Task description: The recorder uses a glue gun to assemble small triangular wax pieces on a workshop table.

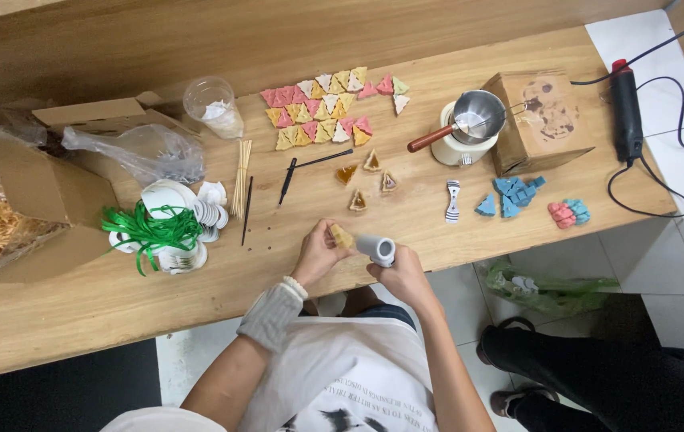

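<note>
Closest to the camera, low in the middle of the frame, the left hand [319, 253] pinches a small yellow triangle piece [342, 235] between thumb and fingers, just over the front edge of the wooden tabletop [78, 308]. Right beside it, the right hand [402, 276] is wrapped around a grey tube-shaped tool [377, 249], and the tool's round end points at the triangle. Just above the hands, four brown-filled triangles [367, 181] lie apart from each other on the wood; they look finished. Higher up, in the upper middle, a big bunch of pink, yellow and white triangles [327, 108] lies packed close together, and those look like they are waiting. So only a few pieces seem done and many are left. At the upper right a small metal pot with a wooden handle [470, 118] sits on a white warmer, next to a brown cardboard box [542, 120]. Blue shapes [511, 196] lie below that box. On the left, green ribbon [152, 230] is tangled over white round tags, beside thin wooden sticks [241, 178].
</note>
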